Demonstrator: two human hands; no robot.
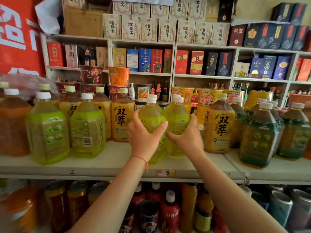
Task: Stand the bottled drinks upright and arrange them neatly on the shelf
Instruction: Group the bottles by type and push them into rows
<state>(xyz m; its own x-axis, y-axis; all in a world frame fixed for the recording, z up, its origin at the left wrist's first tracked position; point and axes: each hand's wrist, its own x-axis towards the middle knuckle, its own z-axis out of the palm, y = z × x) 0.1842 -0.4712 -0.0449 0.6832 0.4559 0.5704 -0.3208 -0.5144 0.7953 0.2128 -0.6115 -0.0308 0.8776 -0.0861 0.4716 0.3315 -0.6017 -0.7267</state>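
Mid-step: straightening two upright green tea bottles at centre of the white shelf. Left hand wrapped round left green bottle, thumb across the front, fingers curled to its left side. Right hand gripping right green bottle, thumb on front, fingers round the right side. Both bottles standing, white caps up, touching each other, near the shelf front above the price tag. Gap left between this pair and the yellow tea bottle on the left; another yellow tea bottle just beside on the right. Two more green bottles further left, upright, labels turned differently. Dark green-label bottles at far right, also upright. No fallen bottle visible on this shelf.

Probable next move: sliding the pair back into line with the neighbours, labels facing out, then letting go. Needs a level push, low grip, to avoid tipping adjacent bottles.
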